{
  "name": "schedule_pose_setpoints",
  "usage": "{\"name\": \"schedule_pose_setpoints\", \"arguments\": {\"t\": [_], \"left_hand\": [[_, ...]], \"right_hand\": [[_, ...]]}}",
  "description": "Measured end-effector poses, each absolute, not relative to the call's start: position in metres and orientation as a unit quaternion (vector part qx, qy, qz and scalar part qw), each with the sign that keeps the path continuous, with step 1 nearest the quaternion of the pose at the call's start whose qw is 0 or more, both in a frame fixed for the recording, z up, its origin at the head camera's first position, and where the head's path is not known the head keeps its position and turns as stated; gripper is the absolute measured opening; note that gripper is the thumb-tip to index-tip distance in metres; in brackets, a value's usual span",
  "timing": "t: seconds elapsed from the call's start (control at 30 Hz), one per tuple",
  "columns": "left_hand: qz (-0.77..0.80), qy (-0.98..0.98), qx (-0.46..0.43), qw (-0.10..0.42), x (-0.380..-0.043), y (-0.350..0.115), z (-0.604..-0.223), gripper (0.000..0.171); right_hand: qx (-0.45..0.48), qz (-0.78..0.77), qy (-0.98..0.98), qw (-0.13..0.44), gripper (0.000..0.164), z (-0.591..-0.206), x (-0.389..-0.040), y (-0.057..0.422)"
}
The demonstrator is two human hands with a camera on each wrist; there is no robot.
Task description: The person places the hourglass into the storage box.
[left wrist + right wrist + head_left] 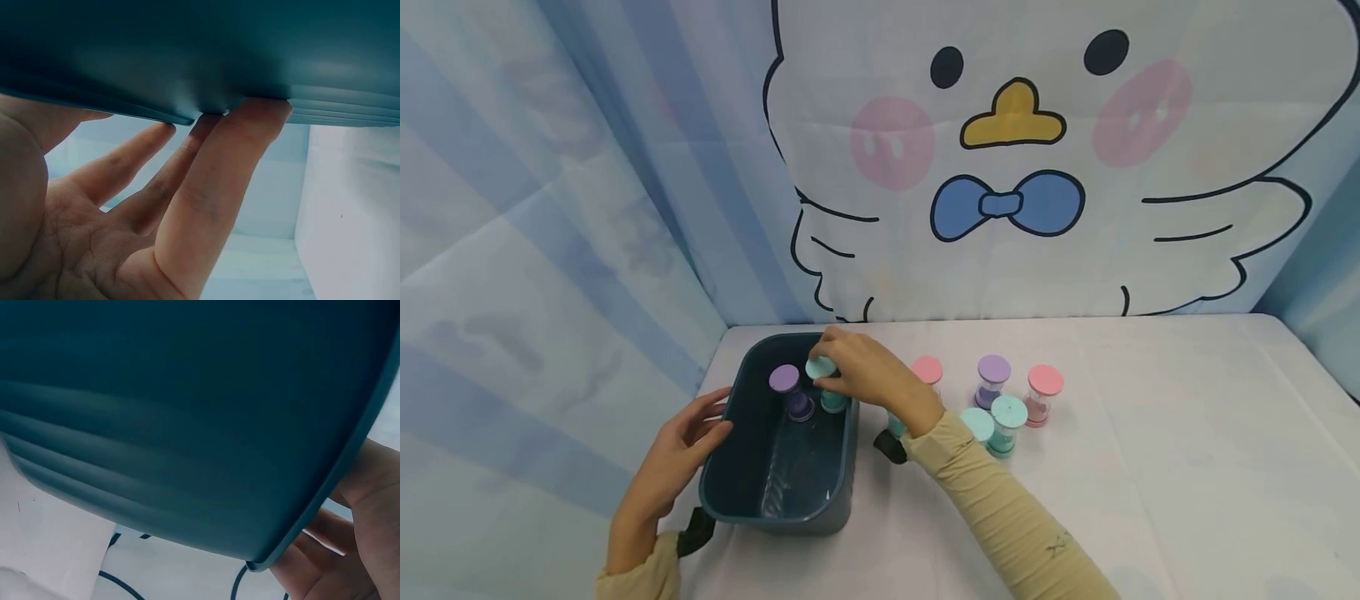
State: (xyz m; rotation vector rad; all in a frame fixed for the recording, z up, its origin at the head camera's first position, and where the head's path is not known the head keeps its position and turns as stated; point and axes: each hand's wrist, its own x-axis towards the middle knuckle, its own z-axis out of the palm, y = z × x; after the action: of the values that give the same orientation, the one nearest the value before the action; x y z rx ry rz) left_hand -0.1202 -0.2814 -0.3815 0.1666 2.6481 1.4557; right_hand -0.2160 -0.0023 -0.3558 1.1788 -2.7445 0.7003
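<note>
A dark blue bin [842, 500] stands on the table's left side. Over its far right corner, my right hand [861, 367] pinches a teal-capped hourglass [822, 367] by its top; the lower end is down inside the bin. To its left within the bin is a purple hourglass [785, 379]. My left hand [677, 454] lies against the bin's left side, and in the left wrist view extended fingers [206, 181] touch the outer wall. In the right wrist view, the bin wall [156, 456] hides what the right hand [331, 562] holds.
Right of the bin stand several more hourglasses, among them a purple one [994, 369], a pink one [1045, 382] and a teal one [1008, 412]. The right forearm partly covers some. A cartoon-print curtain [1000, 275] hangs behind the white table [1187, 467].
</note>
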Motion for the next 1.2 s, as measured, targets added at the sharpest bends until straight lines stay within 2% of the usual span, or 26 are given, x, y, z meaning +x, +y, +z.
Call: {"name": "schedule_pose_setpoints", "arguments": {"t": [1.2], "left_hand": [[0.479,0.875,0.055,0.054,-0.121,-0.284,-0.386,0.057]], "right_hand": [[0.363,0.128,-0.923,-0.018,0.031,-0.362,-0.227,-0.028]]}}
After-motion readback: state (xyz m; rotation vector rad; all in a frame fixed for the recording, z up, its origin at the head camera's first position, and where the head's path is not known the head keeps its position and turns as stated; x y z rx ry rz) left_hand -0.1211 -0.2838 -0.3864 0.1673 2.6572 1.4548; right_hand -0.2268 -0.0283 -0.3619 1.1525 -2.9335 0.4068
